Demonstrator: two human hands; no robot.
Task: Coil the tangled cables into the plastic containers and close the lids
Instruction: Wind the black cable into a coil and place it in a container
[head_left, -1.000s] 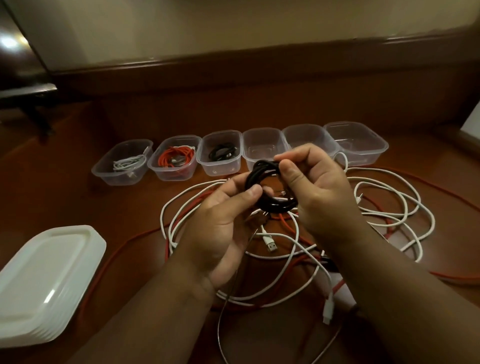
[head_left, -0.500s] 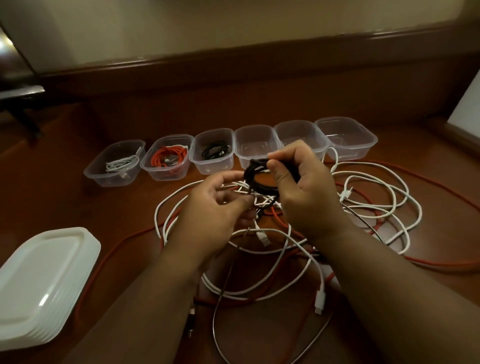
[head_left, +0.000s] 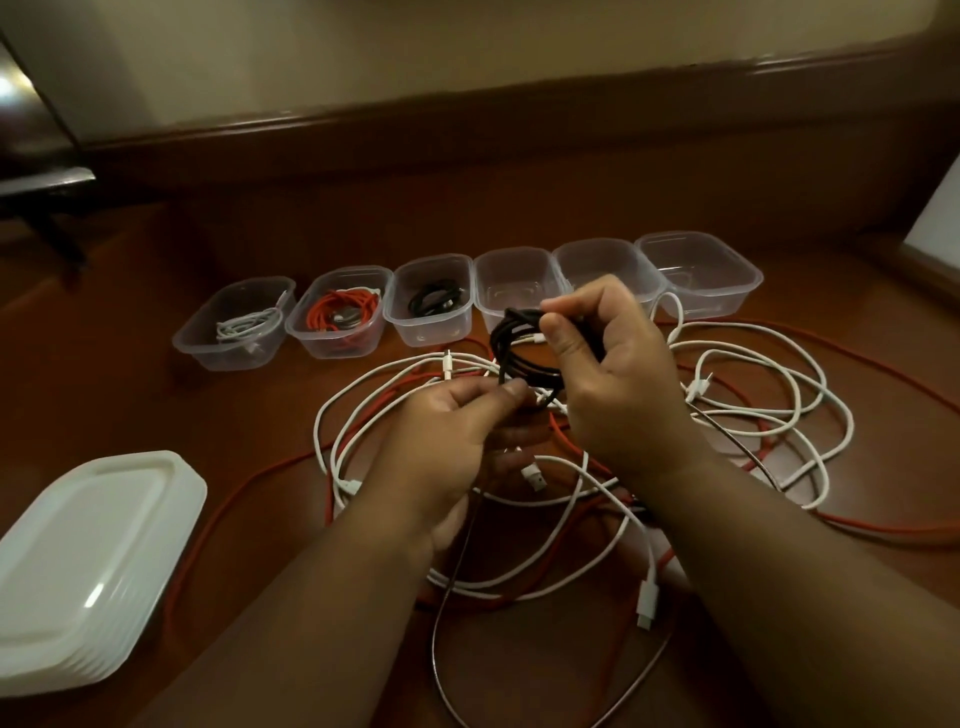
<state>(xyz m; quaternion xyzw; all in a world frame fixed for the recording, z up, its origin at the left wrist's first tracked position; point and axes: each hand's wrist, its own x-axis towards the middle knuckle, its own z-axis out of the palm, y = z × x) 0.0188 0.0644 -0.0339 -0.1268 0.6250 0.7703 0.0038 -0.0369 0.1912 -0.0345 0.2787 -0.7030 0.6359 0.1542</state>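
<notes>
Black cable coil (head_left: 519, 358) sits gripped in the right hand (head_left: 618, 374). Just below that grip, the left hand (head_left: 457, 441) pinches its trailing end (tangle underneath)

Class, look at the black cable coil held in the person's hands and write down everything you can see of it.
The black cable coil is a thin, dark cord wound into several loose round loops, rubbery-looking. It is held upright above the tangled white and orange cables, in front of the row of clear containers. The right hand grips its upper right side with curled fingers; the left hand pinches its lower edge. Its plugs cannot be made out.
</notes>
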